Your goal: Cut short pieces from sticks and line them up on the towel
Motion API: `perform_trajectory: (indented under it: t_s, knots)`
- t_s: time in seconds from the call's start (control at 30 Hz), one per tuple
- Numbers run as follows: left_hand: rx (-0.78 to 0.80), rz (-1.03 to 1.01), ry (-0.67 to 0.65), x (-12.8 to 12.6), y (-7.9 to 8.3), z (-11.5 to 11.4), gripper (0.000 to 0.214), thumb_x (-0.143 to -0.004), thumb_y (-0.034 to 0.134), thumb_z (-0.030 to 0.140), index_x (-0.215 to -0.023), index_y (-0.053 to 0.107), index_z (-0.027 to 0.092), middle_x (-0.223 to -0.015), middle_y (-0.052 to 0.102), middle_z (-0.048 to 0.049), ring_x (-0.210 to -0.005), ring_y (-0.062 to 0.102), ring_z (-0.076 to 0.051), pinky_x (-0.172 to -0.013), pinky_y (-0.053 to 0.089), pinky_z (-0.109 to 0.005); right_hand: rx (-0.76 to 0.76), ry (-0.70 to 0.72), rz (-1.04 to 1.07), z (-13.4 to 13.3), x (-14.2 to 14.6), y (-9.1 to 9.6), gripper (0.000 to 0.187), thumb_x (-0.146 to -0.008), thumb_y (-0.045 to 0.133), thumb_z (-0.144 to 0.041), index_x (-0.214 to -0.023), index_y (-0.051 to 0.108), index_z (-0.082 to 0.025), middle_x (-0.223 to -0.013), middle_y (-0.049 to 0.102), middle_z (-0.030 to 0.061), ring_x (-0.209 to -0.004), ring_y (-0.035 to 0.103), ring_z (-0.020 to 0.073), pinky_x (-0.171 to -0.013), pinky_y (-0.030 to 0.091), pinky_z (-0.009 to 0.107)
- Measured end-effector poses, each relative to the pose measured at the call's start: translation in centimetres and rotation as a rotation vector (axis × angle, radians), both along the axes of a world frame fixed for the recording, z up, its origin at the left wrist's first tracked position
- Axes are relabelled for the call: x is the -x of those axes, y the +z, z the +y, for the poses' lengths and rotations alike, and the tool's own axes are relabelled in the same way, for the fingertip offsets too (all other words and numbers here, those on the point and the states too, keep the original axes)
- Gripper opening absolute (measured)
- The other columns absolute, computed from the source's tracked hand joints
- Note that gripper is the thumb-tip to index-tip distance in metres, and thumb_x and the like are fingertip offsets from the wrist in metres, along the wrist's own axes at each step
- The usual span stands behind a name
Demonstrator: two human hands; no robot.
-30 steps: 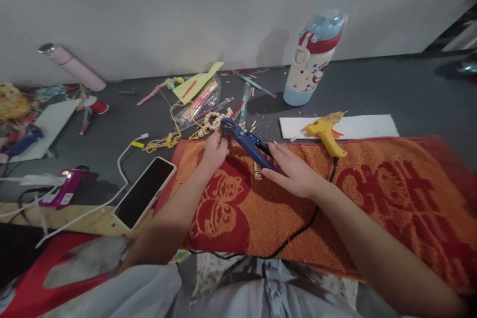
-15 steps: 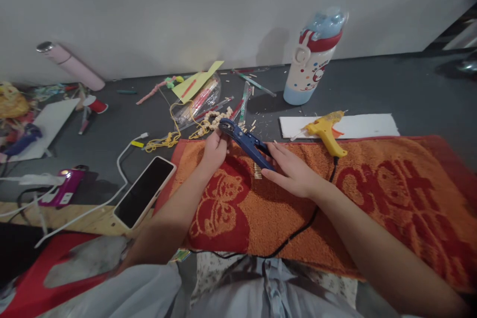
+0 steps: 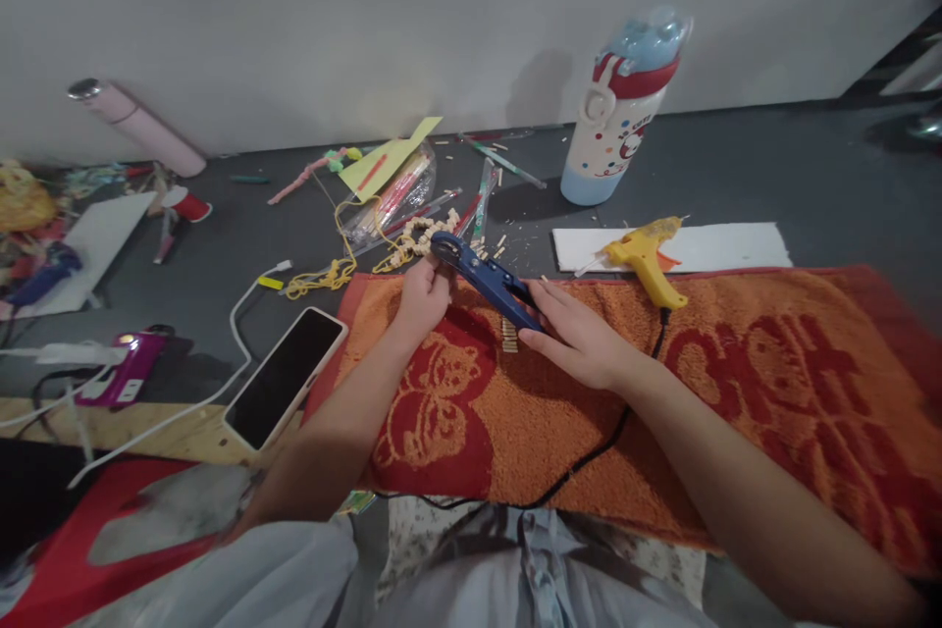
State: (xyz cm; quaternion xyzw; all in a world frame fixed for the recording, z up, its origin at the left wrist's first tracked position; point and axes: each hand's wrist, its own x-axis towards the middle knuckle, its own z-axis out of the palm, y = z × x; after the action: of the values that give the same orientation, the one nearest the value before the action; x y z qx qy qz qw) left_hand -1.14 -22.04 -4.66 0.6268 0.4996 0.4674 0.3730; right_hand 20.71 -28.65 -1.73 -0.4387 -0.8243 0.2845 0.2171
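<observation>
The right hand [image 3: 578, 339] lies over the long handles of a blue plastic-handled cutter [image 3: 486, 280], its fingers closed around them, probably so that it can squeeze. The tool points up and to the left, above the far edge of an orange and red terry towel [image 3: 736, 383] that seems to protect the grey floor. The left hand [image 3: 423, 299] sits just under the head of the cutter with fingers curled together; if they pinch a small piece there, I cannot tell. A short row of pale wooden bits [image 3: 509, 336] rests on the towel below the handles. A yellow glue gun [image 3: 644, 260] stands on a white foam board [image 3: 736, 245], near the right hand
</observation>
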Motion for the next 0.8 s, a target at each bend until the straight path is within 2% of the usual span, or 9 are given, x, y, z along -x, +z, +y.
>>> perform_trajectory:
  t_s: [0.1, 0.2, 0.4, 0.8]
  knots:
    - [0.09, -0.106, -0.061, -0.05, 0.49, -0.12, 0.022, -0.082, 0.046, 0.035, -0.067, 0.038, 0.021, -0.047, 0.034, 0.006, -0.037, 0.033, -0.008, -0.039, 0.029, -0.023, 0.009, 0.005, -0.001, 0.0, 0.03, 0.02, 0.057, -0.09, 0.035, -0.049, -0.133, 0.032, -0.011, -0.129, 0.047, 0.0199, -0.122, 0.043, 0.0324, -0.102, 0.036, 0.05]
    - [0.134, -0.135, -0.067, 0.0, 0.81, -0.18, 0.025, -0.081, 0.048, 0.04, -0.066, 0.04, 0.021, -0.048, 0.034, 0.006, -0.036, 0.032, -0.007, -0.039, 0.027, -0.024, 0.011, 0.006, 0.01, 0.0, 0.05, 0.12, 0.053, -0.091, 0.036, -0.046, -0.133, 0.032, -0.014, -0.129, 0.048, 0.0186, -0.122, 0.044, 0.032, -0.1, 0.037, 0.051]
    - [0.144, -0.18, -0.066, -0.08, 0.95, -0.17, 0.031, -0.078, 0.053, 0.044, -0.064, 0.037, 0.022, -0.047, 0.031, 0.0076, -0.034, 0.03, -0.005, -0.036, 0.024, -0.022, 0.041, 0.003, -0.001, 0.03, 0.12, 0.29, 0.051, -0.091, 0.037, -0.04, -0.134, 0.032, -0.014, -0.126, 0.05, 0.0181, -0.118, 0.047, 0.0308, -0.097, 0.041, 0.048]
    - [0.177, -0.269, -0.077, -0.13, 1.09, -0.35, 0.032, -0.078, 0.054, 0.045, -0.065, 0.038, 0.021, -0.049, 0.026, 0.008, -0.036, 0.027, -0.004, -0.035, 0.025, -0.02, 0.008, -0.027, -0.021, 0.05, 0.29, 0.7, 0.051, -0.09, 0.036, -0.039, -0.133, 0.036, -0.011, -0.125, 0.053, 0.0181, -0.119, 0.048, 0.031, -0.099, 0.039, 0.047]
